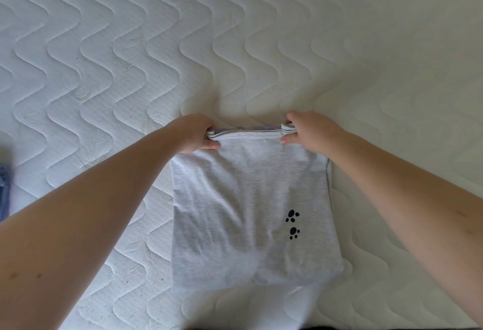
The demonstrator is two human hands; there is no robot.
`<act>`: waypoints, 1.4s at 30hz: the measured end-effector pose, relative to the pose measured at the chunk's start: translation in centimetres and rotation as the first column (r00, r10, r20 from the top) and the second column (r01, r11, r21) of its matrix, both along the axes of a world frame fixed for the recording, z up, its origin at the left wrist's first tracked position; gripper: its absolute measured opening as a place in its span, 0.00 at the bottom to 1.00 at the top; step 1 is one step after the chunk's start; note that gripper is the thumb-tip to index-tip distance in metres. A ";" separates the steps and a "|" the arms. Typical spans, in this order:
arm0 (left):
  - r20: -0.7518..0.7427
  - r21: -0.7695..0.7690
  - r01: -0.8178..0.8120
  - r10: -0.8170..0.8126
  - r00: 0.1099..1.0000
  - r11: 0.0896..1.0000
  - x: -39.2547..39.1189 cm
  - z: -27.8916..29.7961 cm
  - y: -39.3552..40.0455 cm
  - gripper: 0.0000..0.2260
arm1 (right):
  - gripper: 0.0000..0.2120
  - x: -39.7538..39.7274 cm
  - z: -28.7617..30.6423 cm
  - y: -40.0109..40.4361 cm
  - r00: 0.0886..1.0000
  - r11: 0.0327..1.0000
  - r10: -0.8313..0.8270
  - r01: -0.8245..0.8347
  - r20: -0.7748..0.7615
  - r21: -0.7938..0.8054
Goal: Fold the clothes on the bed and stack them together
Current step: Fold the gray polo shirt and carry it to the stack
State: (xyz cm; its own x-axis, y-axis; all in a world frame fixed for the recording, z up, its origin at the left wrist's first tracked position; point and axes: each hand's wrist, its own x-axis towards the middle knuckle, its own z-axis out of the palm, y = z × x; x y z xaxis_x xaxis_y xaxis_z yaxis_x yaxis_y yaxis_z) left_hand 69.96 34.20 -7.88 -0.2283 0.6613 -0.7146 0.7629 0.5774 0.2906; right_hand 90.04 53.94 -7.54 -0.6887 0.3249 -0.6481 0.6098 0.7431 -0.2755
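Light grey shirt [251, 212] with two black paw prints [292, 223], far corners pinched by left hand [198, 132], right hand [305, 131]

White quilted mattress [109, 49] with wavy stitching, small leaf motifs

We see a shirt [248, 212] lying flat on the bed [130, 55], near its front edge and right of centre. Our left hand [197, 133] pinches its far left corner, our right hand [305, 131] its far right corner. Another garment [4, 191] lies at the bed's left edge, well apart from the shirt
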 end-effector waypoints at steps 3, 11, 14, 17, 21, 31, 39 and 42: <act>0.052 0.061 -0.079 0.076 0.996 0.995 0.1 0.8 -1.3 0.13 | 0.26 0.6 1.4 -0.2 0.998 0.998 0.058 -0.057 -0.008 0.024; -0.023 0.136 -0.012 0.015 1.000 0.991 1.9 4.1 -3.1 0.09 | 0.12 2.6 4.9 -1.8 0.988 0.992 0.119 -0.114 -0.104 0.050; -0.061 0.198 0.006 0.007 0.998 0.980 2.3 7.6 -3.8 0.05 | 0.13 3.7 7.7 -2.5 0.981 0.994 0.089 -0.077 -0.174 0.072; -0.073 0.244 0.026 -0.009 0.997 0.969 2.6 11.8 -4.1 0.04 | 0.11 4.6 11.3 -2.8 0.964 0.993 0.054 -0.025 -0.260 0.115; -0.166 0.315 0.060 -0.008 0.986 0.947 1.8 19.2 -3.7 0.08 | 0.08 4.0 17.4 -2.6 0.912 0.985 0.034 0.038 -0.409 0.167; -0.519 0.509 0.245 0.068 0.852 0.825 -0.7 31.4 -2.8 0.06 | 0.13 1.4 27.7 -0.8 0.700 0.920 0.224 0.078 -0.678 0.385; -0.540 0.615 0.305 0.106 0.835 0.727 4.5 14.0 -7.9 0.20 | 0.23 6.3 11.9 -6.8 0.720 0.923 0.149 0.145 -0.678 0.357; -0.469 0.634 0.260 0.094 0.878 0.728 8.6 6.0 -10.9 0.23 | 0.22 10.2 4.4 -10.0 0.803 0.955 0.117 0.071 -0.585 0.289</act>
